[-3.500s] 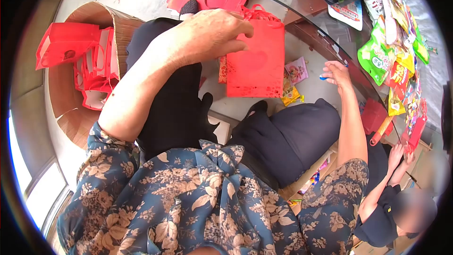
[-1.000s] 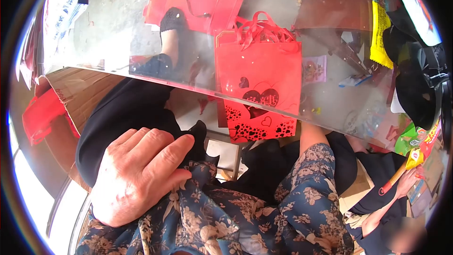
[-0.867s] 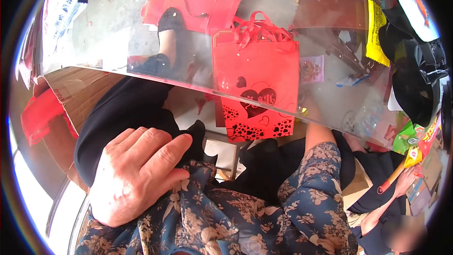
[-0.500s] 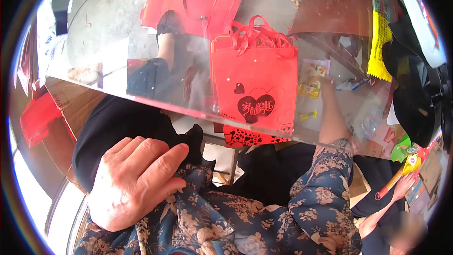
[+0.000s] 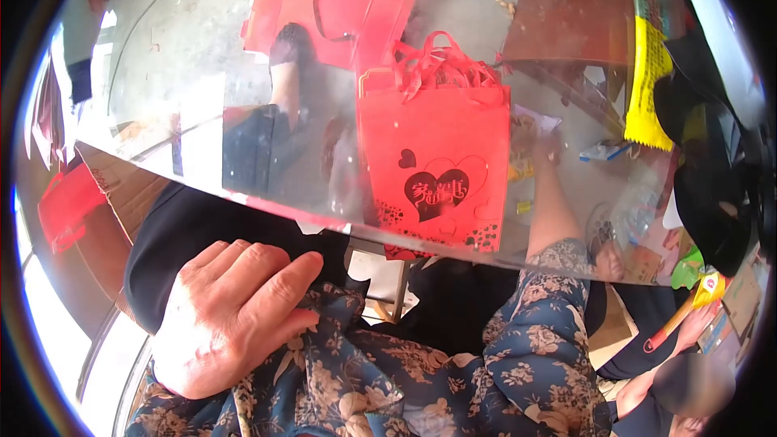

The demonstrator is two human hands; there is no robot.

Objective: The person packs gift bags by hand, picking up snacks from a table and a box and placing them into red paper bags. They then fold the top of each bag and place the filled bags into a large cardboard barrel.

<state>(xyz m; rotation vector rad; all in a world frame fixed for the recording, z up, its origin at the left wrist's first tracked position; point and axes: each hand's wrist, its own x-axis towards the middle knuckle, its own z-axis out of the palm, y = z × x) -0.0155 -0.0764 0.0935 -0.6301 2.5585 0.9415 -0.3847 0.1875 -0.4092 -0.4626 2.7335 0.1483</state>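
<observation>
My left hand rests on my dark-clothed knee, fingers loosely bent and holding nothing. My right arm, in a floral sleeve, reaches forward beneath the clear tabletop. Through the hazy surface, my right hand appears closed at a purple-and-white snack packet; its fingers are mostly hidden. Just left of that hand stands a red gift bag with ribbon-like handles and a black heart print. A yellow packet shows partly at the bag's right edge.
The transparent table edge crosses in front of me. Flattened red bags lie ahead. A yellow wrapper and a blue-white packet are to the right. At lower right, another person's hand is beside a yellow-and-red item. A cardboard box stands left.
My right hand and the packets have shifted slightly left and nearer the red bag, and less of the yellow packet shows. My left hand stays on the knee.
</observation>
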